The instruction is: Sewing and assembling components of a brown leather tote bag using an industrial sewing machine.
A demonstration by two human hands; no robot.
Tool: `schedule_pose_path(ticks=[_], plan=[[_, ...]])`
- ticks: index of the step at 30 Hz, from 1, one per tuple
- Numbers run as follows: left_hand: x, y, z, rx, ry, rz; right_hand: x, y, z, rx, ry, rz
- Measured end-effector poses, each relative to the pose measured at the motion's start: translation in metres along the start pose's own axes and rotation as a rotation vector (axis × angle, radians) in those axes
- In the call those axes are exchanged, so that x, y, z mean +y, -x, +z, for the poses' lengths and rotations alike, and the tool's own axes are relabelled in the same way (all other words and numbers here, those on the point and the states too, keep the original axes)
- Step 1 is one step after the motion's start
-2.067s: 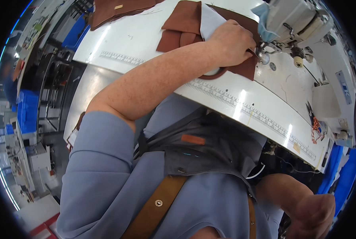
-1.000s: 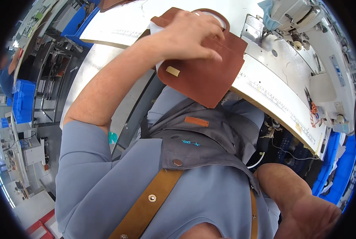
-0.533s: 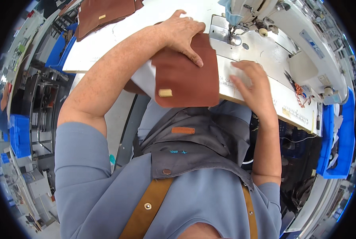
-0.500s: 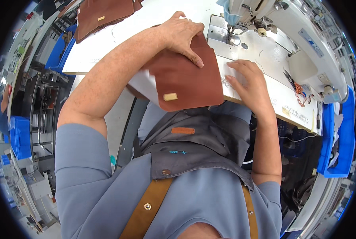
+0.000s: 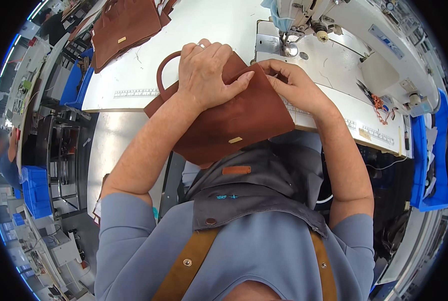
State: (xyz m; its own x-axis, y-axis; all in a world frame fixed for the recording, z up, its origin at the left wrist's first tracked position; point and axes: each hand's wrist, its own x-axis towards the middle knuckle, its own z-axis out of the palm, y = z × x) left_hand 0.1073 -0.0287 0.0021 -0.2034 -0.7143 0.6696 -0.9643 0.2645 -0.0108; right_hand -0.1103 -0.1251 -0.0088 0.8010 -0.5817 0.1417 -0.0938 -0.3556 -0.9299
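Observation:
A brown leather bag piece (image 5: 236, 123) with a small gold tag and a curved handle lies over the front edge of the white sewing table (image 5: 133, 85). My left hand (image 5: 206, 72) presses down on its upper part, fingers curled over the top fold. My right hand (image 5: 289, 83) pinches the bag's upper right edge just below the sewing machine's needle area (image 5: 290, 47). Both forearms reach in from below.
The white sewing machine (image 5: 364, 40) stands at the upper right. A stack of brown leather pieces (image 5: 126, 25) lies at the table's far left. Blue bins (image 5: 434, 150) sit at the right, and blue crates (image 5: 33, 193) and shelving at the left.
The bag piece has been lifted from the table, swung toward me and set back by the machine. My right hand came up from my lap and took hold of its edge.

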Motion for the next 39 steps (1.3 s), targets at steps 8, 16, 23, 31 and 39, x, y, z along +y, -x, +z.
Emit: schedule_pose_path(ticks=[8, 16, 23, 31, 39], plan=[[-0.015, 0.015, 0.010, 0.096, -0.170, -0.083, -0.004, -0.006, 0.007, 0.025, 0.388, -0.086], [-0.012, -0.004, -0.012, -0.499, -0.085, -0.359, 0.009, -0.014, 0.023, 0.060, 0.506, -0.085], [-0.017, 0.004, -0.004, -0.392, -0.037, -0.357, 0.011, -0.008, 0.035, 0.152, 0.630, -0.240], [-0.027, 0.001, 0.013, -0.346, 0.114, -0.185, -0.005, 0.000, 0.047, 0.184, 0.570, -0.150], [-0.035, -0.009, 0.019, -0.192, 0.283, 0.198, -0.017, 0.007, 0.054, 0.149, 0.399, 0.011]])
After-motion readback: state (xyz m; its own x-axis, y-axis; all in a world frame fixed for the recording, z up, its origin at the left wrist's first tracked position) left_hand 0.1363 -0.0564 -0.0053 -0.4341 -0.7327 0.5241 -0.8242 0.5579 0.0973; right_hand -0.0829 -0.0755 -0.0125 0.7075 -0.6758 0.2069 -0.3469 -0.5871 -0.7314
